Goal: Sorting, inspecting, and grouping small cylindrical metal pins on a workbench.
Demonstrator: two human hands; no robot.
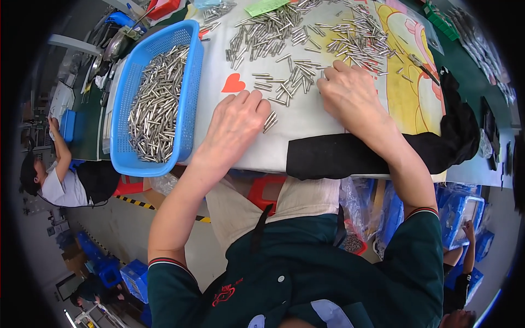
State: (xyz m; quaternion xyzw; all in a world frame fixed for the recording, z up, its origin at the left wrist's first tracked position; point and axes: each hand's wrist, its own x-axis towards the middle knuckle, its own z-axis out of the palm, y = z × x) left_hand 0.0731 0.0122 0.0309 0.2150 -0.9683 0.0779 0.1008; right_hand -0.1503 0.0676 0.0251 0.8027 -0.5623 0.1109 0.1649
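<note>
My left hand (236,124) is closed, knuckles up, above the white part of the cloth. Several short silvery metal pins (270,121) stick out side by side at its thumb side. My right hand (353,95) has its fingers curled down at the edge of a loose pile of metal pins (298,79); its fingertips are hidden, so whatever they pinch cannot be made out. To the left stands a blue perforated plastic basket (192,104) holding a heap of similar pins (158,104).
Larger pin heaps (262,35) lie at the far side of the printed cloth (219,115). Pliers (424,68) rest at the right. A black cloth sleeve (328,156) lies along the near edge. A green paper (266,6) is at the back. Other people sit at left and lower right.
</note>
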